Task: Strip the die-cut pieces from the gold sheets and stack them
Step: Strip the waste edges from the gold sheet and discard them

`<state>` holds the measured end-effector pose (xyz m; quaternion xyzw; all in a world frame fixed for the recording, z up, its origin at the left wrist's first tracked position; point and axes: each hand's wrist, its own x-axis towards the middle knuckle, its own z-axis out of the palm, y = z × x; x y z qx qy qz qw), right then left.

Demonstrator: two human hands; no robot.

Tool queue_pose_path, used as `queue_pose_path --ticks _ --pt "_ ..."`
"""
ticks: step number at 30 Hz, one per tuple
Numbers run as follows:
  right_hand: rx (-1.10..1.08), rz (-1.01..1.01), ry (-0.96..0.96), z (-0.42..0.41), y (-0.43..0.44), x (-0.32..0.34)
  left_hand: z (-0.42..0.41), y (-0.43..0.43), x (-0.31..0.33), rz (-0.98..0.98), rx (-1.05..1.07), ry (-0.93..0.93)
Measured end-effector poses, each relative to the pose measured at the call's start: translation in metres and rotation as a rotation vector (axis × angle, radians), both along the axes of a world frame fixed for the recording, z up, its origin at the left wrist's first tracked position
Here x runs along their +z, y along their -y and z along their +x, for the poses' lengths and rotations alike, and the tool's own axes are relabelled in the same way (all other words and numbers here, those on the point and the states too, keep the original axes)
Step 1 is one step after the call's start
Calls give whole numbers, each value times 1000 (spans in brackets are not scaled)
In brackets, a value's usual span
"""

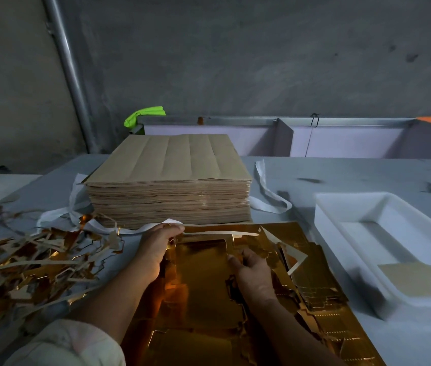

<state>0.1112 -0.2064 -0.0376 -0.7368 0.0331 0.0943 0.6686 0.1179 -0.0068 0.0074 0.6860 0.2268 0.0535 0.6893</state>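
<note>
left hand [160, 249] pinched waste strip [222, 233] at far-left corner of gold sheet [203, 294], worktop [314, 175] near edge | right hand [255, 273] gripped gold sheet centre | strip ran left-right, left hand nearer

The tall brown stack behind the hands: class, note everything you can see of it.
The stack is a tall, squared block of many thin brown card-like sheets, with their edges evenly lined up. Its top sheet is plain and matt, with long parallel crease lines. It stands flat on the grey table, just beyond the gold sheet. A white strip comes out from under it on both sides.
</note>
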Motion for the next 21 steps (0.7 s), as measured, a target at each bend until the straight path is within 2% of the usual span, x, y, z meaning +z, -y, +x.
queue_pose_path --ticks 7,15,21 --pt "-2 0 35 -1 0 0 4 2 -5 2 29 -6" --pt "10 14 49 -2 -1 1 11 6 -11 -16 175 -17" --pt "4 21 50 -2 0 1 13 7 -14 -55 179 -67"
